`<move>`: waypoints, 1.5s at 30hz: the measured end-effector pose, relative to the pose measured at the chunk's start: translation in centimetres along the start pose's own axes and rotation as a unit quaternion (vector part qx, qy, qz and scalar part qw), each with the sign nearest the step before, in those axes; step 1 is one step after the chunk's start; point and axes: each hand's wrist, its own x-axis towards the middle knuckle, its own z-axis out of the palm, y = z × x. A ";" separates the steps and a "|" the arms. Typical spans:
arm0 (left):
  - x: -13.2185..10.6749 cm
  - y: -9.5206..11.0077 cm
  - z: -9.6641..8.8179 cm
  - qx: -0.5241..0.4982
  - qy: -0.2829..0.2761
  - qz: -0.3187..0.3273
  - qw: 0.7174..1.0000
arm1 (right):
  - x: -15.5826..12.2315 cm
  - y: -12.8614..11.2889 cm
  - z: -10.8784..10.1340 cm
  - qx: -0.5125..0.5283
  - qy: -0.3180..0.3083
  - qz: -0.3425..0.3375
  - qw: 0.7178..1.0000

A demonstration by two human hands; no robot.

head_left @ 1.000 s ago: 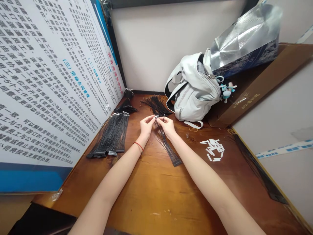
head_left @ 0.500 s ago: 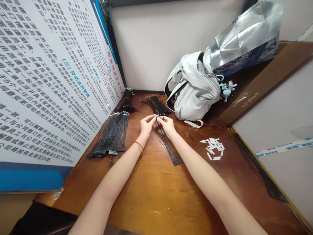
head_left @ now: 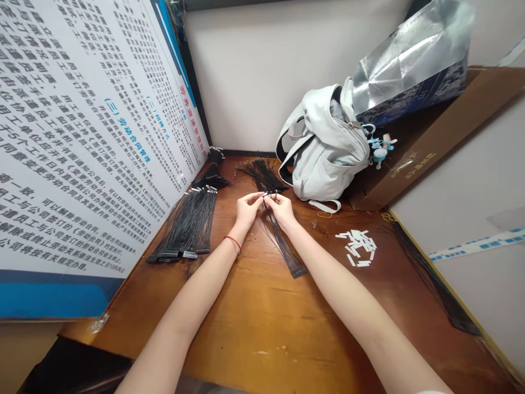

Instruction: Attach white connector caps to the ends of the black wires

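My left hand (head_left: 248,210), with a red cord on its wrist, is closed in a pinch. A small white connector (head_left: 266,193) shows at its fingertips, mostly covered by them. Close beside it, my right hand (head_left: 283,210) is closed on the thin black wires of a cable harness (head_left: 283,244). Loose wire ends poke up above the right fingers. The harness hangs down between my forearms, its wide black connector (head_left: 298,272) resting on the table. Exactly how wire and white connector meet is too small to tell.
Finished-looking harnesses with white ends (head_left: 188,221) lie at the left, a tied bundle (head_left: 213,169) behind them. More black wires (head_left: 262,172) sit beyond my hands. White connectors (head_left: 356,247) are piled at right. A pale backpack (head_left: 324,148) and cardboard box (head_left: 410,164) stand back right.
Both hands have shifted only slightly, staying together over the same harness. Less of the white connector shows at the left fingertips, and the wire ends above the right fingers have moved a little.
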 end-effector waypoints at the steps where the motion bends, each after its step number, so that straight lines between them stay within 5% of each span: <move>1: 0.0 0.0 0.0 -0.002 0.001 0.000 1.000 | -0.1 0.0 0.1 -0.002 0.001 -0.002 1.000; 7: 0.2 -0.1 -0.1 -0.011 0.047 -0.006 0.999 | -1.9 -0.5 -0.2 -0.010 0.005 -0.029 1.000; 14: 0.6 -0.4 -0.4 -0.018 0.110 0.002 0.994 | -8.3 -2.8 -3.4 -0.103 -0.136 0.050 0.984; 19: 0.5 -0.4 -0.4 -0.018 0.119 0.005 0.993 | -11.3 -4.0 -5.9 -0.158 -0.158 0.077 0.972; 28: 0.4 -0.2 -0.3 -0.007 0.126 0.012 0.992 | -11.2 -5.6 -7.8 -0.094 -0.252 0.172 0.948; 45: 0.5 -0.1 -0.2 -0.025 0.117 0.000 0.993 | -11.0 -5.4 -7.5 -0.087 -0.248 0.196 0.945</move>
